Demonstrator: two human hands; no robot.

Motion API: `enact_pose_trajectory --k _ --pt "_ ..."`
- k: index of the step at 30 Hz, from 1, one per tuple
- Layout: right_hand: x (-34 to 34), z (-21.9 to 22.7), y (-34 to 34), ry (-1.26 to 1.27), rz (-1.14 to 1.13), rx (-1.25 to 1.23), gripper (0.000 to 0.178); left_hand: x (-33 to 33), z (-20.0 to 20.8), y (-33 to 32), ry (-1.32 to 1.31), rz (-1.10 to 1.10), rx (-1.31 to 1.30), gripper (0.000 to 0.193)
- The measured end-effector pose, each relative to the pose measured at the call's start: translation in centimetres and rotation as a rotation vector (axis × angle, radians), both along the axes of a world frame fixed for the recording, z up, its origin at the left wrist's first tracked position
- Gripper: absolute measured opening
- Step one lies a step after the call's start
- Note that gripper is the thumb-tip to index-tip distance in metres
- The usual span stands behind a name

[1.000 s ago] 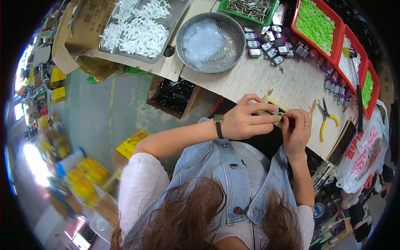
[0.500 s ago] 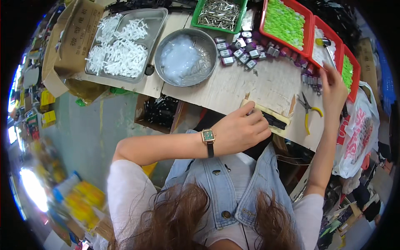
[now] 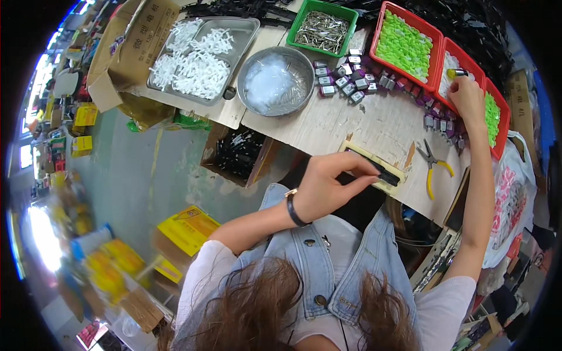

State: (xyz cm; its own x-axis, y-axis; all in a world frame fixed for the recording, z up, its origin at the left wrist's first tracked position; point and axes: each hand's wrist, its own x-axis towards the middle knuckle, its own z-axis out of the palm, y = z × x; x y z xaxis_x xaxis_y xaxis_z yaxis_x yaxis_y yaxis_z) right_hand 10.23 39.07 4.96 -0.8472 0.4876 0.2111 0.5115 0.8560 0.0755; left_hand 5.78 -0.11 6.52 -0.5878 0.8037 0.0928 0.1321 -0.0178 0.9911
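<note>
Black part [image 3: 389,177], head cam: it lies in the cream holder [image 3: 350,145] near the bench [image 3: 363,124] edge, long axis slanting far-L to near-R. On my feed, L hand [image 3: 328,184] is clearly nearer; the part sits at/just R of its fingertips, contact unclear. L thumb + index tips come together; can't tell if they pinch anything. R hand [image 3: 469,100] is well apart, out far-R at the middle red bin [image 3: 475,64] w/ white pcs [image 3: 448,65]; its tips are hidden, so can't tell spread or pinching.
</note>
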Motion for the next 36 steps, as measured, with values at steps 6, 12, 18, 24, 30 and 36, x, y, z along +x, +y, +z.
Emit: enact_pose_trajectory --k 6,12,18,24,30,36 --pt "2.0 3.3 -8.1 0.412 0.021 -0.564 0.012 0.2 0.3 1.3 -0.595 -0.027 0.057 0.015" --pt "6.7 2.3 -23.9 0.700 0.054 -1.437 0.007 -0.3 0.0 0.8 -0.803 -0.059 0.024 0.016" --pt "6.9 1.5 -26.5 0.843 0.087 -1.320 0.012 -0.4 -0.8 -0.1 -0.812 -0.071 0.045 0.015" --pt "7.6 0.5 -27.1 0.751 0.289 -0.894 0.019 0.2 -1.8 -0.5 -0.936 -0.026 0.182 0.029" --pt "8.8 0.4 -26.9 0.676 0.128 -1.039 0.016 -4.5 -0.2 0.9 -0.083 -0.155 -0.176 0.034" --pt "8.1 -0.5 -24.7 0.478 0.230 -0.814 0.016 -21.7 0.7 9.7 1.262 0.316 -0.546 0.018"
